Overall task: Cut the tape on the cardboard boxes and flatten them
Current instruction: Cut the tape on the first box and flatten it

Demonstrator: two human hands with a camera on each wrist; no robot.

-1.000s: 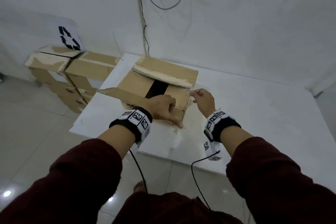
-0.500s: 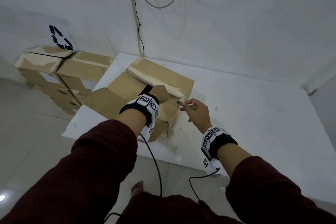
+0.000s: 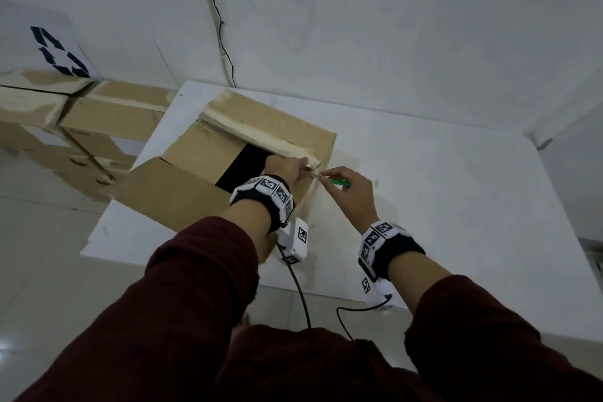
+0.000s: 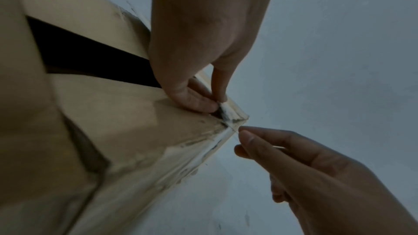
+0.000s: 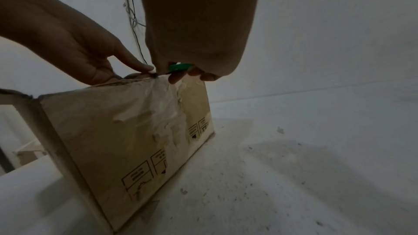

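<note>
Standing on the white counter (image 3: 440, 206) near its far left corner: the brown cardboard box (image 3: 202, 153), one long top flap folded out toward the near-left side, a dark opening showing between the inner flaps. Far top flap lying closed, with a strip of pale, wrinkled tape (image 3: 261, 137) along its edge. More of the same crumpled tape (image 5: 162, 106) running down the box's right-hand side panel, beside printed handling symbols.

Left hand (image 3: 284, 168) reaching over the top of the box, grip pressed together at the near right corner, thumb (image 4: 194, 101) and forefinger pinching a loose end of tape right at the box edge. Right hand (image 3: 350, 196) just beside that corner, off the box's right side, grip curled round a small green-handled cutter (image 3: 339, 183); blade end pointing at the taped corner, close to the left fingertips. Touching the tape or not: cannot tell, too small and blurred.

Dark red sleeves (image 3: 182, 303) on both arms, black wristbands with white marker blocks (image 3: 270, 186) and trailing black cables (image 3: 300, 297).

Stacked on the floor beyond the counter's left edge, several more brown cardboard boxes (image 3: 107, 114) against the white wall (image 3: 424, 26), under a sheet bearing a black recycling sign (image 3: 58, 52). Grey cables (image 3: 222, 39) hanging down the wall behind the counter.
</note>
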